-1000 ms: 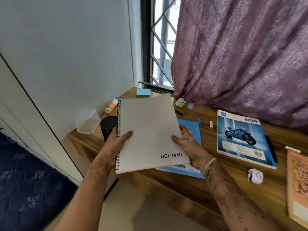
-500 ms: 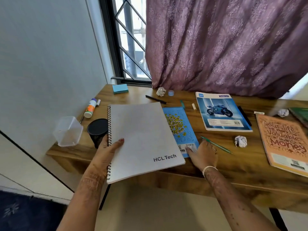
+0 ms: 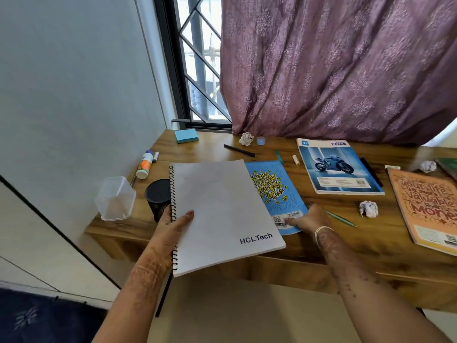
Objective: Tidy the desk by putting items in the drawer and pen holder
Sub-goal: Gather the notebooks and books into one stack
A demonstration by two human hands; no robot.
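A person stands at a wooden table (image 3: 304, 246) under a window with a purple curtain (image 3: 333, 68), seen from their own head looking down. The left hand (image 3: 173, 226) holds a white spiral notebook (image 3: 222, 214) by its wire-bound edge, thumb pressed on the cover and fingers underneath, so that grip is closed on the notebook (the cover reads "HCL Tech"). The notebook is tilted and lifted, its near corner hanging past the table's front edge.

The right hand (image 3: 309, 219) rests on the near corner of a blue lettered notebook (image 3: 274, 194) that lies flat on the table, partly under the white one. Whether that grip is pinching the cover or only pressing on it cannot be told.

Just behind the left hand stands a black mesh pen holder (image 3: 157, 196), with a clear plastic container (image 3: 115, 199) upside down beside it. A glue bottle (image 3: 144, 164) lies near the wall, and a blue sticky-note pad (image 3: 186, 136) sits at the far corner. A black pen (image 3: 238, 150) lies toward the back of the table, and a green pen (image 3: 341, 217) lies just right of the right hand. A motorcycle-cover notebook (image 3: 338, 167) and an orange book (image 3: 427, 206) lie to the right. Crumpled paper balls sit near the curtain (image 3: 246, 139) and between the two right-hand books (image 3: 368, 208).
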